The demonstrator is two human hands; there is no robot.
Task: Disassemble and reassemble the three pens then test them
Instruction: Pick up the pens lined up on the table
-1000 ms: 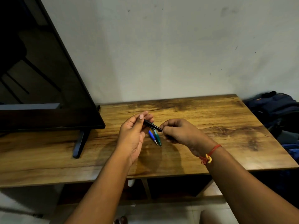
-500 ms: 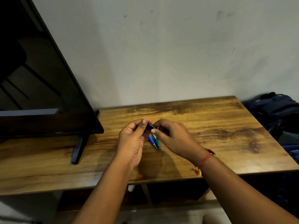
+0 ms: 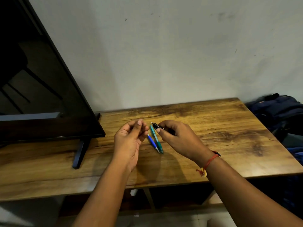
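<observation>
Black pen (image 3: 158, 126) pinched in right grip (image 3: 177, 136), above tabletop (image 3: 229, 145); long axis aimed white tip left toward nearby left grip (image 3: 129, 138). Left grip curled; contents could not be told. Blue pen (image 3: 152, 141), green pen (image 3: 156, 138) lay between grips.

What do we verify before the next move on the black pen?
1. Right hand grips the black pen: ok.
2. Left hand holds a removed part: cannot tell; its fingers are curled and nothing shows between them.
3. Blue pen and green pen lie side by side on the table: ok.
4. Both hands on the black pen: not ok; the left hand is off it.
5. Black pen taken apart: cannot tell; only a white end shows.
</observation>
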